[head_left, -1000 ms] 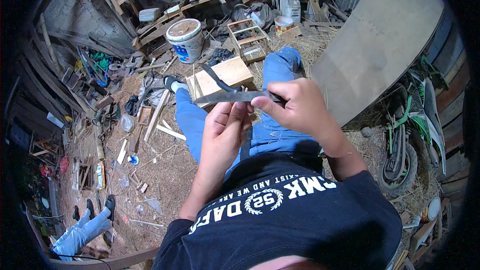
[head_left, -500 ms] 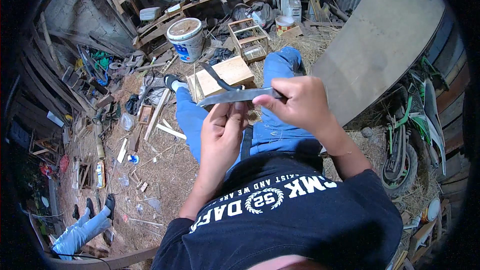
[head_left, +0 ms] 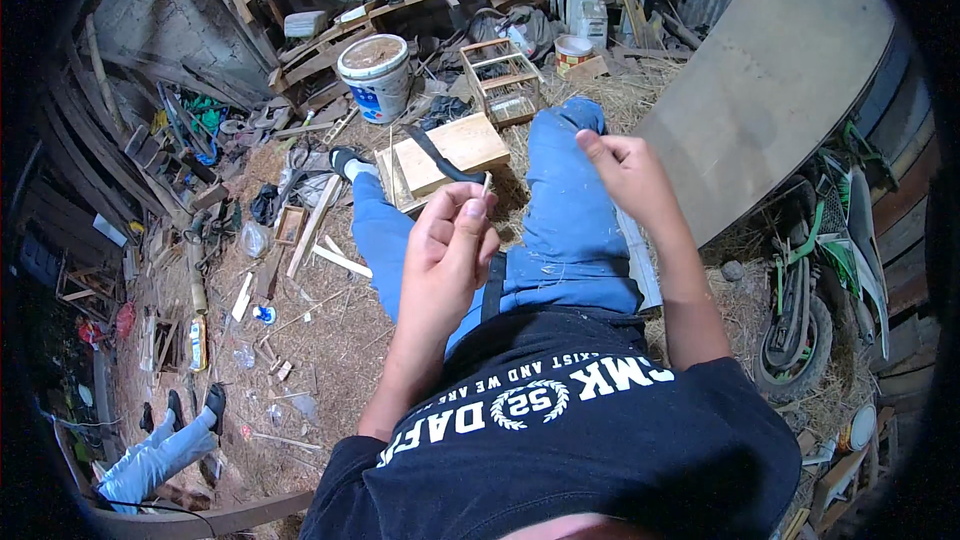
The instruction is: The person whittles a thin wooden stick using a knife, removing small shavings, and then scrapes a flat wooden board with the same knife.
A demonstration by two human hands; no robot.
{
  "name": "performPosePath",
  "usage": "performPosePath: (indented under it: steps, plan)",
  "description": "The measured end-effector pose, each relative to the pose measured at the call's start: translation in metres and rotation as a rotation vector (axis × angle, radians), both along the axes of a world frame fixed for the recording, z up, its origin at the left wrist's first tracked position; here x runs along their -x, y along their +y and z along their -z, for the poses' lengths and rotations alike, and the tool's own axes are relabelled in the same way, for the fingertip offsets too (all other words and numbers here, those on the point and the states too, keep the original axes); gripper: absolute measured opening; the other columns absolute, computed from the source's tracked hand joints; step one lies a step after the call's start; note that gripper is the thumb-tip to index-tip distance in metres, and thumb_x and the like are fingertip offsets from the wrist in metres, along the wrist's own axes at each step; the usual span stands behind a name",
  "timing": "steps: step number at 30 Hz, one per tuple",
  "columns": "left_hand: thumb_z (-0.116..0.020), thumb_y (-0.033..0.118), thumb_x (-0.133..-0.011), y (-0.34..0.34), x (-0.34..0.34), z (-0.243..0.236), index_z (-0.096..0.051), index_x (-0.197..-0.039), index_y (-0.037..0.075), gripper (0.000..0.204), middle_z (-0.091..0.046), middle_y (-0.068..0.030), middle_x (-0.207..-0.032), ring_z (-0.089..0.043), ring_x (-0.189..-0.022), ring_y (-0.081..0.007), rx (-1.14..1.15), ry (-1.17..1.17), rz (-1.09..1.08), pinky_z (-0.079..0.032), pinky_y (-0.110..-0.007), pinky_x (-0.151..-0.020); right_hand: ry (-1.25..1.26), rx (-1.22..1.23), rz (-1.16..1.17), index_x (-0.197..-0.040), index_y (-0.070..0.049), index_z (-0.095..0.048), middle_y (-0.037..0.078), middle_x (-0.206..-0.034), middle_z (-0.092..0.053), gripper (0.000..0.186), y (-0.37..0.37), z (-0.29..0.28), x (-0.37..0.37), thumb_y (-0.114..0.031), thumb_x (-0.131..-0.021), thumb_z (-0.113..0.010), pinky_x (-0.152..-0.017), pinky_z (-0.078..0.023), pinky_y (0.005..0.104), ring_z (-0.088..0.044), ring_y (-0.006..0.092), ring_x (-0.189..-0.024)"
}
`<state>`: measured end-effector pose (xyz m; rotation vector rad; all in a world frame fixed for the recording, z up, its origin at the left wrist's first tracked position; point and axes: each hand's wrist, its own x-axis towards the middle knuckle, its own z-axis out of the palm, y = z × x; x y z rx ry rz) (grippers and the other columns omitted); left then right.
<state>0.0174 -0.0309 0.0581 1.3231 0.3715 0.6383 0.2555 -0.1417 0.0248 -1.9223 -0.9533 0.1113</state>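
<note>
My left hand [head_left: 450, 250] pinches a short, thin pale stick [head_left: 486, 185] upright in front of my chest. Just beyond it, a dark curved object [head_left: 428, 150], perhaps a sheath or tool, lies over a pale wooden box [head_left: 465, 140] between my legs. My right hand [head_left: 630, 180] is over my right thigh [head_left: 560, 220], thumb raised and fingers curled. Whatever it may hold is hidden, and I cannot clearly make out the knife.
A white bucket [head_left: 370, 85] and wooden cage [head_left: 500, 80] stand ahead. A large board [head_left: 765, 90] leans at right, above a green motorbike [head_left: 810, 300]. Scrap wood [head_left: 315, 225] litters the floor at left, where another person's legs [head_left: 160, 455] show.
My right hand has moved up and right, away from my left hand; the knife it held across the stick is no longer clearly visible. My left hand still pinches the stick.
</note>
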Motion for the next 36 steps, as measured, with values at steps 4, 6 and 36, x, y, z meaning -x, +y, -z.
performPosePath:
  steps: [4, 6, 36]
  plan:
    - [-0.053, 0.029, -0.109, 0.007, -0.008, 0.013, -0.049, -0.113, 0.011, 0.019, -0.045, 0.0049, -0.065, -0.033, -0.048, -0.0034, 0.014, -0.021, 0.088, -0.023, -0.021, -0.042, 0.224, -0.173, -0.249, -0.075, -0.001, -0.063, -0.007, -0.063, -0.046, 0.064, 0.009, 0.005, 0.017, -0.059, -0.101, -0.059, -0.054, -0.035, 0.0278, -0.04, 0.0056, -0.062]
    - [-0.054, 0.027, -0.109, 0.008, -0.011, 0.013, -0.048, -0.111, 0.01, 0.018, -0.047, 0.0039, -0.066, -0.034, -0.049, -0.0034, 0.018, -0.022, 0.113, -0.024, -0.021, -0.042, 0.326, -0.252, -0.338, -0.079, -0.002, -0.066, -0.007, -0.067, -0.049, 0.058, 0.012, -0.008, 0.028, -0.056, -0.101, -0.061, -0.056, -0.035, 0.0263, -0.041, 0.005, -0.063]
    - [-0.069, 0.0, -0.087, 0.059, 0.005, -0.001, -0.069, -0.098, 0.003, 0.011, -0.067, -0.0149, -0.094, -0.063, -0.095, -0.0362, -1.283, 0.265, -0.213, -0.05, -0.043, -0.083, 0.414, -0.148, -0.335, -0.102, 0.0, -0.067, -0.001, -0.085, -0.066, 0.019, -0.005, -0.012, 0.013, -0.018, -0.097, -0.072, -0.071, -0.046, 0.0225, -0.057, 0.0054, -0.079]
